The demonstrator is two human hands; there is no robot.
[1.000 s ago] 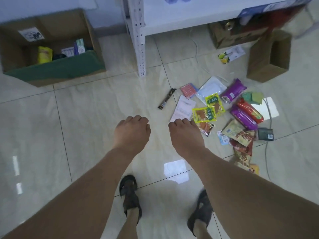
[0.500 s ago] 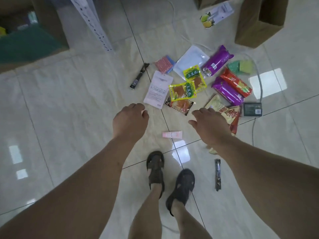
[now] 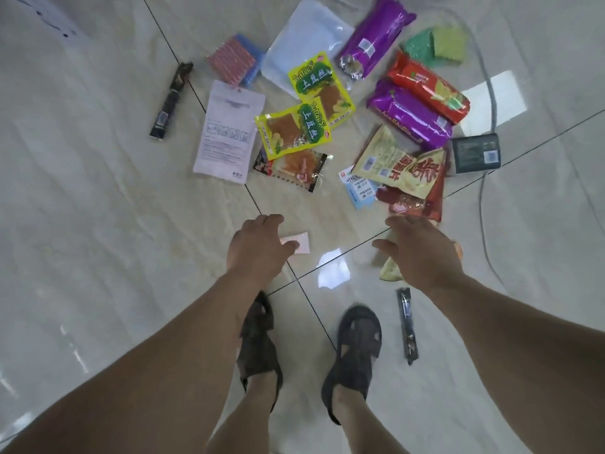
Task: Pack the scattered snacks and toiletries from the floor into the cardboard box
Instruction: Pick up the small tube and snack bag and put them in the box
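floor (image 3: 98,224): pale glossy tiles, most of the view; snacks and toiletries spread across it
box: not in view, so can't tell what is already packed
progress: judging by the pile, plenty left; over a dozen things on the tiles, none in either hand
pile: two purple packs (image 3: 409,117), red pack (image 3: 429,88), two yellow-green snack bags (image 3: 293,131), white pouch (image 3: 229,131), clear bag (image 3: 304,44), green sponges (image 3: 435,45), dark small box (image 3: 476,152), beige snack bag (image 3: 399,162)
strays: dark stick pack (image 3: 170,99) left of the pile, another stick pack (image 3: 407,324) by the right foot
left hand (image 3: 257,245): palm down, fingers loosely bent, holds nothing; over a small pink tube (image 3: 299,242), contact unclear
right hand (image 3: 422,250): fingers spread and relaxed, empty; above a yellowish wrapper (image 3: 389,271) at the pile's near edge
next: likely a grab for tube and wrapper, a guess
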